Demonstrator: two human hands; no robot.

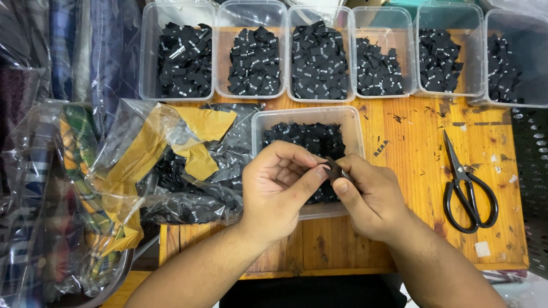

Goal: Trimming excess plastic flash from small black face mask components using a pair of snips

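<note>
Wooden worktop [422,142]. Row of six clear plastic tubs [177,51] along the top of the frame, each holding black labels. Black scissors [468,188] at right, lying flat and closed. Crumpled clear bags [171,165] with yellow paper at centre left. Bagged fabric [40,171] at far left.

Left hand [277,191] and right hand [371,197] pinch a small black label [335,170] above a clear tub [355,128].

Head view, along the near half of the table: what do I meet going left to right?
Crumpled plastic bags → left hand → small black label pinched between both hands → right hand → black scissors.
</note>
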